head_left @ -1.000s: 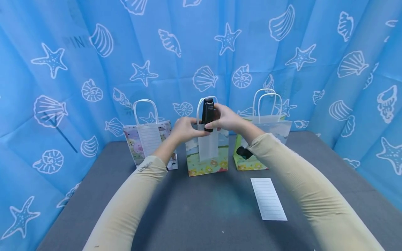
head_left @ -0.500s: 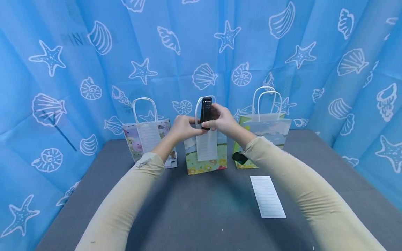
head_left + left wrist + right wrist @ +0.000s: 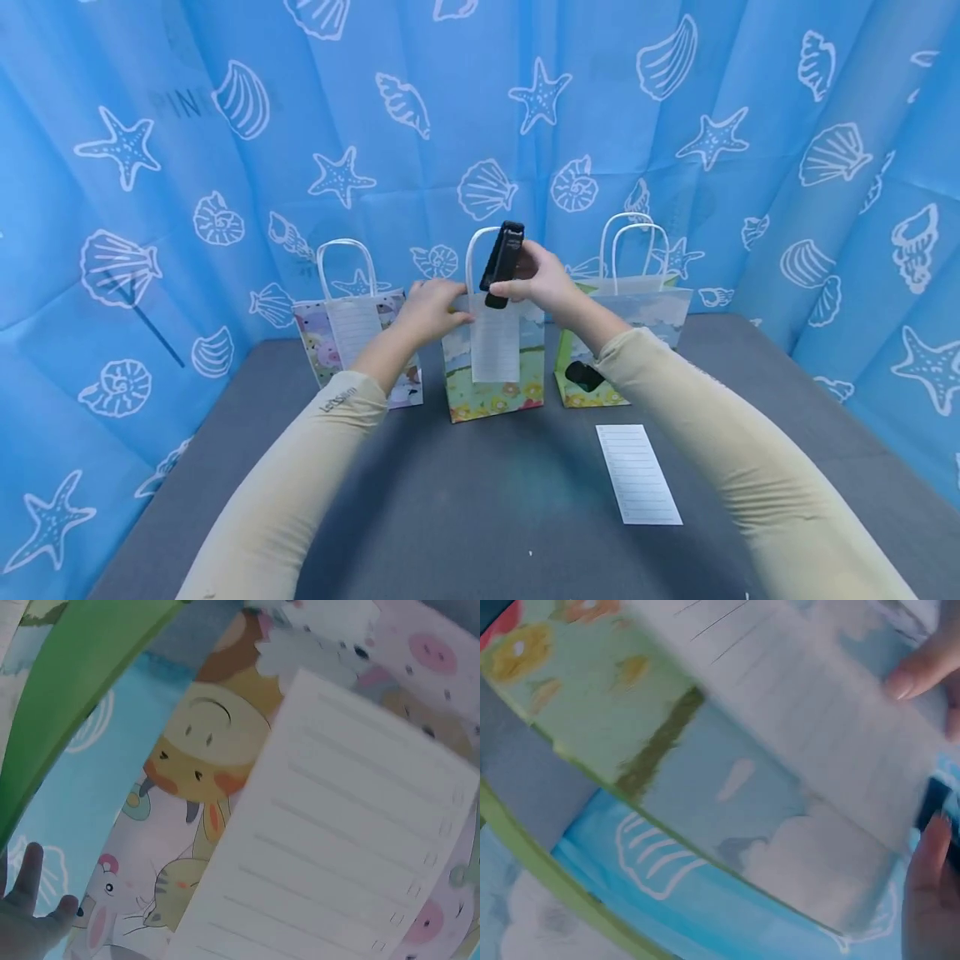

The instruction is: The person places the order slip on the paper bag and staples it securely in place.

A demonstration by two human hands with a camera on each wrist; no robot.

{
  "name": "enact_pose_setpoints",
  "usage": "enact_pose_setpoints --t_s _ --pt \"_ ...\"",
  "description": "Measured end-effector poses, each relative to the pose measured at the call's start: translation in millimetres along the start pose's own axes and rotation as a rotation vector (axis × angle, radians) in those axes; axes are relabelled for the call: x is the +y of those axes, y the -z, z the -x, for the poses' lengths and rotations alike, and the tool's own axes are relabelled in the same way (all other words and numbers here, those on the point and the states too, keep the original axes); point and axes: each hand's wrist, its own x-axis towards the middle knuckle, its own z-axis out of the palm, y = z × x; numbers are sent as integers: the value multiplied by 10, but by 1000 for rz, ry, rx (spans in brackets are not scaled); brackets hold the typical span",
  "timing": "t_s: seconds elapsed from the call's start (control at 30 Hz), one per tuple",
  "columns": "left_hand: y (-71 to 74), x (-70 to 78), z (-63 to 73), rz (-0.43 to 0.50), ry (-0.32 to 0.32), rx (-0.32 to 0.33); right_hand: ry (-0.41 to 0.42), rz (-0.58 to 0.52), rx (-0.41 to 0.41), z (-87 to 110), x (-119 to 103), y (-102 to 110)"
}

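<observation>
My right hand (image 3: 546, 283) grips a black stapler (image 3: 501, 265), tilted above the top edge of the middle gift bag (image 3: 501, 404). A lined paper card (image 3: 495, 354) hangs flat against the front of that bag, its upper end just below the stapler. My left hand (image 3: 429, 312) is at the bag's upper left corner, with the thumb and fingers apart. In the left wrist view its fingers (image 3: 30, 881) are spread. In the right wrist view the stapler (image 3: 935, 802) shows only partly, beyond the card.
A bag with cartoon animals (image 3: 318, 337) stands on the left with a similar card (image 3: 356, 329). A third bag (image 3: 660, 308) stands on the right, partly behind my right arm. Another lined card (image 3: 640, 475) lies on the grey table (image 3: 465, 508). A blue curtain (image 3: 465, 125) hangs behind.
The stapler has risen and tilted to the right, away from the card's top. My left thumb has drawn back left from the card. The card stays against the bag.
</observation>
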Motion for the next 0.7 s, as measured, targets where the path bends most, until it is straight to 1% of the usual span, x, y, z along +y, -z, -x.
enact_pose_setpoints --t_s 0.13,0.23,0.27,0.33,0.47,0.53,0.6,0.7 --pt "-5 -35 11 10 -31 60 19 -204 120 94 -43 57" --pt "6 -45 7 16 -68 94 46 -296 171 215 -70 126" --pt "10 -45 6 25 -68 100 51 -323 182 264 -75 153" --pt "18 -39 8 75 -42 98 58 -379 201 379 -85 211" --pt "30 -29 36 185 64 88 68 -441 231 636 -95 334" --pt "32 -23 54 226 102 94 70 -468 242 765 -95 400" --pt "31 -15 68 239 117 109 64 -493 251 888 -91 468" --pt "28 1 83 250 131 126 43 -565 257 1042 -75 563"
